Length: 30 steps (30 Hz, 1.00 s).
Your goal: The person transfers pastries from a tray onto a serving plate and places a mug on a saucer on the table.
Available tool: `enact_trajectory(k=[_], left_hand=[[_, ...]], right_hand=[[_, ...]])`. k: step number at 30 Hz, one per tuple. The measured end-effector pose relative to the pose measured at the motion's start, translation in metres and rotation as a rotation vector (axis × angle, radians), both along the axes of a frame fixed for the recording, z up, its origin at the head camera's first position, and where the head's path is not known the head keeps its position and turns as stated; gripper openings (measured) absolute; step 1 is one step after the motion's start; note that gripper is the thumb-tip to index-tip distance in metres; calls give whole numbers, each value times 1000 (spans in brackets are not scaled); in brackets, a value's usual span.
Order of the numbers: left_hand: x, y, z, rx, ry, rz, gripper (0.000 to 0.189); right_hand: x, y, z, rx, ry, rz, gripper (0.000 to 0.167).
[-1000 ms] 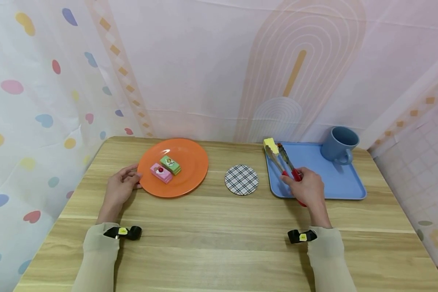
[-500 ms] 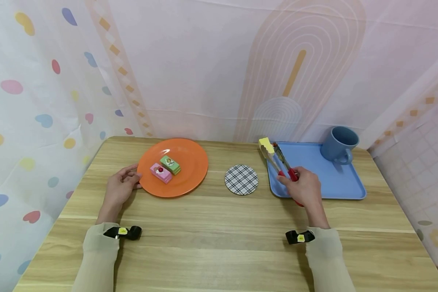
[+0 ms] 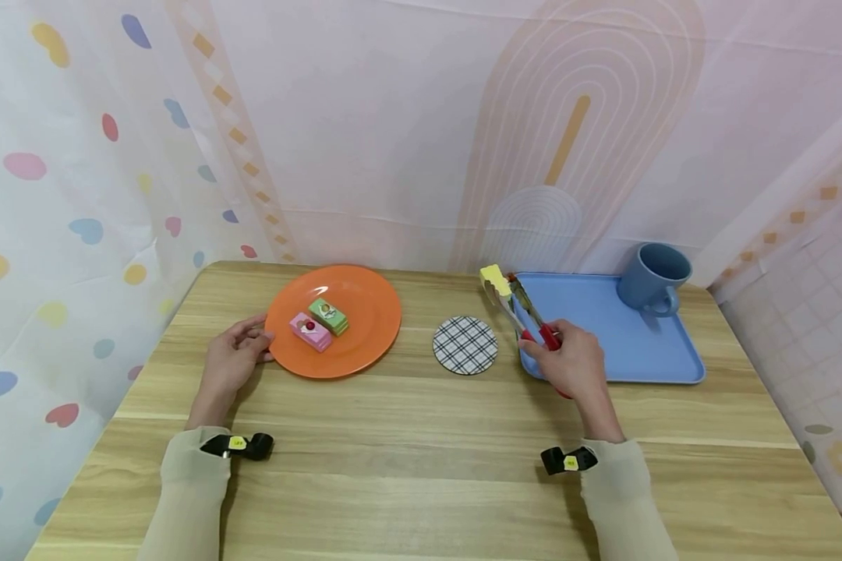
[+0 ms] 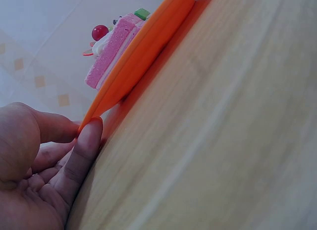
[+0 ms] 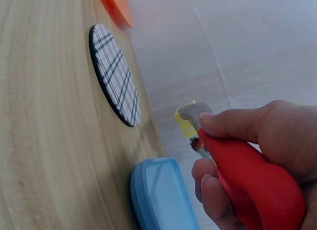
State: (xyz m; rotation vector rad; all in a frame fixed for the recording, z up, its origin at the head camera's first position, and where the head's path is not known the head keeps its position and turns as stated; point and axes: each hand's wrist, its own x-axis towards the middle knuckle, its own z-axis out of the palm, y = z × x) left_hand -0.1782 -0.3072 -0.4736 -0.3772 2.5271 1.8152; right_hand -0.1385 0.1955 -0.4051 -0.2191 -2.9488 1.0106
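Observation:
My left hand (image 3: 230,366) pinches the left rim of an orange plate (image 3: 368,335) between thumb and finger; the left wrist view shows that rim (image 4: 94,113) close up. On the plate lie a pink toy cake slice (image 3: 310,332) topped with a red cherry and a green toy cake slice (image 3: 329,315). My right hand (image 3: 568,362) grips red-handled metal tongs (image 3: 533,312). In their tips is a yellow toy cake piece (image 3: 495,280), held up over the tray's left back corner. The right wrist view shows the red handle (image 5: 247,180) under the thumb.
A blue tray (image 3: 603,335) lies at the right, with a blue mug (image 3: 652,276) at its back right corner. Between plate and tray is a round plaid coaster (image 3: 465,345). A patterned curtain (image 3: 365,156) hangs behind the wooden table (image 3: 393,467).
My right hand has moved left with the tongs and the yellow cake piece, which now sits past the tray's left edge in the head view. The left hand and plate stay put.

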Motion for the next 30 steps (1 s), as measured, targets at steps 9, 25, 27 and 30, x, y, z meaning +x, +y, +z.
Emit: enact_trajectory(k=[9, 25, 27, 30], left_hand=[[-1, 0, 0, -1, -3, 0, 51], [0, -1, 0, -11, 8, -1, 51], [0, -1, 0, -11, 9, 1, 51], [0, -1, -1, -7, 10, 2, 51]], right_hand=[[1, -5, -1, 0, 9, 29, 59], [1, -17, -4, -108, -1, 74, 57], [2, -19, -4, -121, -9, 80, 56], [2, -22, -4, -120, -14, 87, 54]])
